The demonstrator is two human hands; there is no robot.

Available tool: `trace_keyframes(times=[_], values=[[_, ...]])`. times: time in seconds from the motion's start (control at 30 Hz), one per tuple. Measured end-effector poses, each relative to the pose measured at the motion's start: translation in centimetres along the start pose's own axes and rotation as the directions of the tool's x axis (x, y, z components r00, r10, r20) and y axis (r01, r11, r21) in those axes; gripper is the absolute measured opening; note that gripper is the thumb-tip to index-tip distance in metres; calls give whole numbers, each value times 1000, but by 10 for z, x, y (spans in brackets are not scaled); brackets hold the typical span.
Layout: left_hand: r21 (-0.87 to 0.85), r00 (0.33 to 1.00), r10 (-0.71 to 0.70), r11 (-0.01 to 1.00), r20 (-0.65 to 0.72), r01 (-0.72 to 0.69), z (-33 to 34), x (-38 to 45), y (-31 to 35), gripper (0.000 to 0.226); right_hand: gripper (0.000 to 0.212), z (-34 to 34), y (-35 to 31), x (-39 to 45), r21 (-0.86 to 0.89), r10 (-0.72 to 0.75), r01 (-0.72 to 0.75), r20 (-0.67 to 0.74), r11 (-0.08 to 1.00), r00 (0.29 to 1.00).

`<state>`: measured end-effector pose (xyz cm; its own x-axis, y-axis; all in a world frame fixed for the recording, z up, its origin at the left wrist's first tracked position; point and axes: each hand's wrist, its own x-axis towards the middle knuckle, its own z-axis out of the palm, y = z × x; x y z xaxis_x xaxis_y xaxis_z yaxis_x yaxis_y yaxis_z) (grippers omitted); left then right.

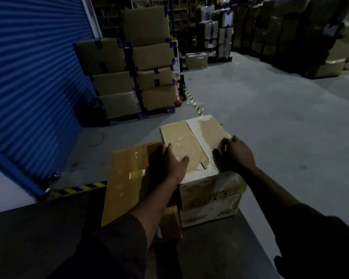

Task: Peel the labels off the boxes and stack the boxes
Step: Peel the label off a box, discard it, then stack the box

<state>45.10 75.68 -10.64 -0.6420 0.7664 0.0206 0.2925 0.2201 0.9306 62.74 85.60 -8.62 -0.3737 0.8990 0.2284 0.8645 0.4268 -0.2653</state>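
A pale, scuffed cardboard box (197,150) sat on the concrete floor (270,121), touching a smoother tan box (127,178). The left hand (174,160) lay flat, fingers spread, on its top; the right hand (237,153) curled over its taped right edge.

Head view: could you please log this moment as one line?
left hand flat on box top | right hand at tape | second box beside

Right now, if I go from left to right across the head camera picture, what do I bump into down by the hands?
Blue roller door → flat brown box → left hand → pale taped box → right hand → bare grey floor.
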Motion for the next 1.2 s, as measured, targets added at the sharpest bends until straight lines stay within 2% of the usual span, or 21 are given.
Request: trace_keyframes(times=[0.1, 0.17, 0.3, 0.37, 0.47, 0.63, 0.77, 0.9, 1.03, 1.1, 1.2], values=[[17, 999, 40, 999, -1, -40, -7, -10, 7, 75, 46, 2, -5, -9, -14, -44, 44, -3, 999, 999], [26, 998, 70, 997, 3, -70, -14, -20, 12, 74, 45, -2, -19, -19, 64, -85, 86, -26, 994, 996], [19, 988, 147, 989, -41, -147, -57, -46, 14, 69, 40, -6, -85, -51, 244, -214, 264, -213, 933, 953], [63, 975, 201, 979, -99, -196, -86, -61, 11, 63, 36, -7, -123, -68, 301, -246, 315, -246, 900, 938], [85, 951, 226, 973, -212, -213, -134, -83, -6, 56, 29, 0, -184, -98, 440, -300, 354, -189, 825, 935], [87, 905, 193, 981, -379, -172, -229, -124, -54, 48, 34, 26, -284, -157, 557, -391, 393, -129, 732, 911], [68, 865, 114, 993, -488, -93, -308, -160, -100, 46, 33, 48, -355, -201, 643, -522, 426, -47, 636, 852], [59, 813, 48, 998, -581, -17, -385, -193, -154, 44, 36, 74, -434, -252, 664, -598, 440, 12, 604, 802], [45, 756, -5, 998, -654, 46, -467, -225, -201, 42, 37, 94, -514, -306, 710, -612, 381, 87, 591, 786], [55, 734, 2, 997, -679, 48, -511, -241, -219, 41, 38, 102, -554, -332, 734, -608, 342, 120, 586, 785], [167, 684, 105, 986, -722, 25, -579, -262, -235, 39, 40, 107, -617, -364, 779, -630, 325, 115, 537, 768]])
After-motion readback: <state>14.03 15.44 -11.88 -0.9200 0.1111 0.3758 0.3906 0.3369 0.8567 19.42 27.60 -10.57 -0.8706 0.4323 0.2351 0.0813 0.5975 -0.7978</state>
